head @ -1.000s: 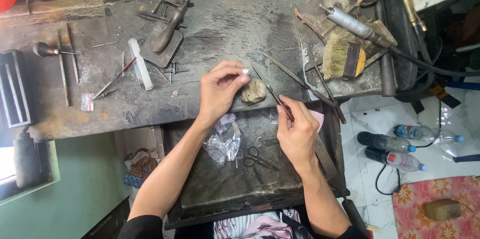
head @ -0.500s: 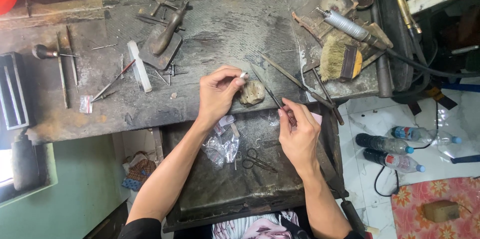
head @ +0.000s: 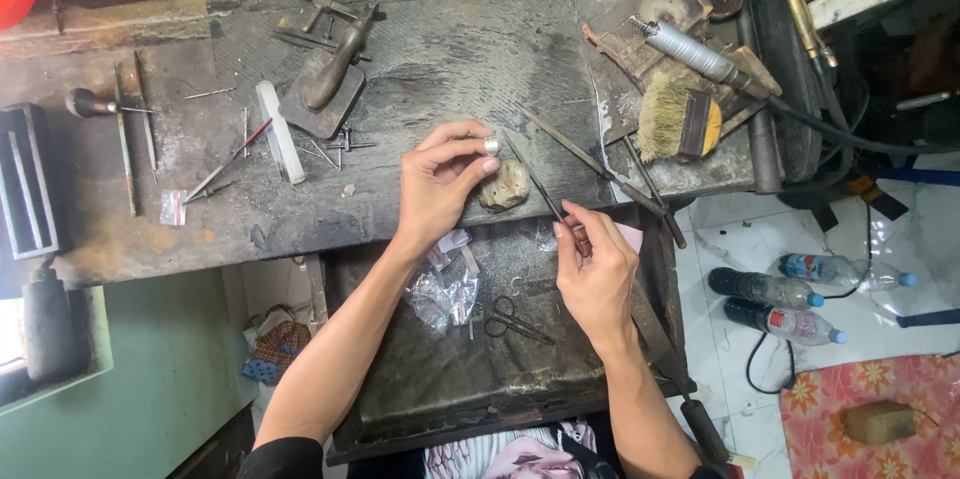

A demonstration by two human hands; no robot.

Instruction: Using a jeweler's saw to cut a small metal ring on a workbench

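Head view: the left hand (head: 437,184) pinches a small silver metal ring (head: 491,146) at its fingertips, just above the pale rough stone block (head: 504,186) on the worn dark workbench (head: 440,59). The right hand (head: 597,274), closed on a thin dark needle file (head: 540,191), angles it up-left toward the ring, tip just beside it.

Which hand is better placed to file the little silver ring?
Probably the right hand: it already holds the thin file, tip toward the ring pinched in the left hand.
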